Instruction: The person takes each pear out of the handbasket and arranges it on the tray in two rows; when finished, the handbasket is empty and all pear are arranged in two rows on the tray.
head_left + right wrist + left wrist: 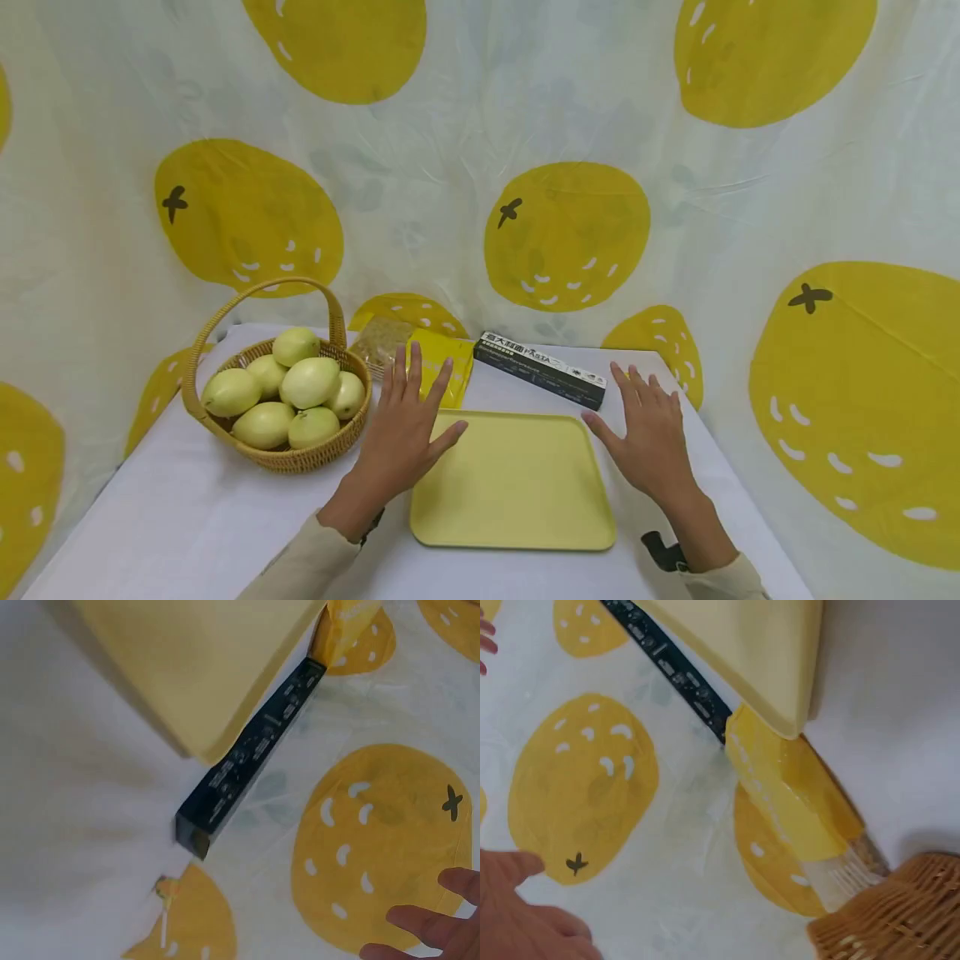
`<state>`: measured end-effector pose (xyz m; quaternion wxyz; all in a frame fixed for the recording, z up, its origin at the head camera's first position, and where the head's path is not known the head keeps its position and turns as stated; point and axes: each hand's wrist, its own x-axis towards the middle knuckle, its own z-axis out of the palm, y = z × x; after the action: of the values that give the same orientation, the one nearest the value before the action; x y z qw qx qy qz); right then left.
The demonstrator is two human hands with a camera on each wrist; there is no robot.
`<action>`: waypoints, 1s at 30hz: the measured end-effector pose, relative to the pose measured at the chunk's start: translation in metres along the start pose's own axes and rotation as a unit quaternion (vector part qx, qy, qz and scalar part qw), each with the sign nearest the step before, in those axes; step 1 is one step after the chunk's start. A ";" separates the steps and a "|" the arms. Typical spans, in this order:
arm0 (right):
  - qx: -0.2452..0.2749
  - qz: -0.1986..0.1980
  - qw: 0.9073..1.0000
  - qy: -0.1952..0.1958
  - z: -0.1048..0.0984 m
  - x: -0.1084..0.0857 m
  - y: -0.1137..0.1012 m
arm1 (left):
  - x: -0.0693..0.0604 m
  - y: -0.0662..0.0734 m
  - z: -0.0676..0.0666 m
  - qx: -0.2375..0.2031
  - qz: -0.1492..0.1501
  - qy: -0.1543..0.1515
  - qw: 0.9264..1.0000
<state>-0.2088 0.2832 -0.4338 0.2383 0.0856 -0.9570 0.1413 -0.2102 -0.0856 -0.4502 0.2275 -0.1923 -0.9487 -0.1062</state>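
above this white tabletop (225,525), left hand (405,429) and right hand (650,442) hover spread, best held level, yellow tray (517,483) between.

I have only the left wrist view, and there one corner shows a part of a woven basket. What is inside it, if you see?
Observer: In the head view, the basket holds several pale yellow-green fruits.
Operator: The black box leaves my picture at the top. What is near that end?
Observer: The right wrist view shows a small thing like a lollipop there, with a white stick.
Operator: And the right hand, does it hold something?
Observer: No, the head view shows it holding nothing, at the right side of the yellow tray.
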 end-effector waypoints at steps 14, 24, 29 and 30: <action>0.118 -0.074 0.990 0.035 0.028 0.020 -0.063 | -0.053 -0.037 -0.031 -0.039 -0.117 0.266 0.956; 0.175 -0.131 0.974 0.056 0.042 0.032 -0.101 | -0.093 -0.069 -0.040 -0.085 -0.230 0.353 0.903; 0.190 -0.149 0.969 0.059 0.050 0.037 -0.118 | -0.109 -0.082 -0.039 -0.124 -0.277 0.339 0.890; 0.194 -0.153 0.967 0.061 0.051 0.038 -0.122 | -0.112 -0.084 -0.038 -0.138 -0.286 0.337 0.886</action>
<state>-0.2356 0.1483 -0.4307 0.2934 0.2673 -0.8704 0.2913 -0.1380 -0.2078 -0.4793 0.4647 0.1057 -0.8042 -0.3551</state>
